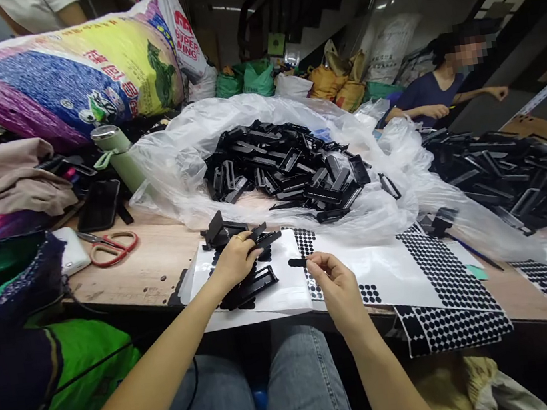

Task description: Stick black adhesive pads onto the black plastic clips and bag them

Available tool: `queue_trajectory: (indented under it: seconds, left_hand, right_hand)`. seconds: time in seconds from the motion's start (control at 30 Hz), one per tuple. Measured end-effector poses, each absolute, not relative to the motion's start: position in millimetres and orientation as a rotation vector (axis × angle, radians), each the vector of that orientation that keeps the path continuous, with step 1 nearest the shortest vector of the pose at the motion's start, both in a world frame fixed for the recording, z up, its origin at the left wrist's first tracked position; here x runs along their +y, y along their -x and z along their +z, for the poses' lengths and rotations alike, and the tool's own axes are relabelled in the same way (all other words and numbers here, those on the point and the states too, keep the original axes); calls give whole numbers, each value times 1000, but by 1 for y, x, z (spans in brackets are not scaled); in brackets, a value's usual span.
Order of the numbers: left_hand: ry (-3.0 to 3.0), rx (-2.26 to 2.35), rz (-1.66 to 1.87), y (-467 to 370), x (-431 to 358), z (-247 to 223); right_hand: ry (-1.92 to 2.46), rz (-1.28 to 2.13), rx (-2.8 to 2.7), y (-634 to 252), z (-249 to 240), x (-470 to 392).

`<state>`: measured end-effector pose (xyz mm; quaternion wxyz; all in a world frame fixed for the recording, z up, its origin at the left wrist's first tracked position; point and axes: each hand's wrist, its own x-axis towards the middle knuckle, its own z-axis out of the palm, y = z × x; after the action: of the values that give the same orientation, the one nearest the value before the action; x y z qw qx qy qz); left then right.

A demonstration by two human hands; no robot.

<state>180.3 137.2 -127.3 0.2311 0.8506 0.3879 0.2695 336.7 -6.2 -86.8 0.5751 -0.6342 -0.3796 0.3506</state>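
My left hand (234, 260) has its fingers closed round a black plastic part (268, 238) above a small group of similar parts (252, 290) on a white sheet. Between the thumb and fingers of my right hand (331, 278) is a thin black strip (298, 262) with a rounded end, pointing left. Sheets of round black stickers (448, 269) lie to the right, some hanging over the table edge. A heap of black plastic parts (283, 163) rests on clear plastic in front of both hands.
Red-handled scissors (114, 247), a white device (72, 250), a dark phone (99, 205) and a green bottle (119, 158) stand or lie at left. Another pile of black parts (506, 174) is at right. Behind it is a person (433, 93). A large printed sack (85, 75) sits at back left.
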Motion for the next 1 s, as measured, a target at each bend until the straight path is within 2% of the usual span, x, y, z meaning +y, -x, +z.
queue_trajectory:
  seconds: [0.1,0.2,0.27,0.43,1.0]
  left_hand:
    - [-1745,1067,776,-176,124,-102]
    - [-1137,1057,627,-175,104,-80]
    - [-947,1077,550,-177,93,-73]
    - [-853,1072,488,-181,76,-73]
    - [-934,1018,507,-183,64,-79]
  right_hand:
    - [1453,863,-898,-335,-78,-7]
    - [1407,891,-977,-326,-66,-6]
    - [1406,880,-1050,-317,-62,-6]
    - [1489,880,-1186,-301,-63,-8]
    - [1618,826,-1155,-294,-68,-17]
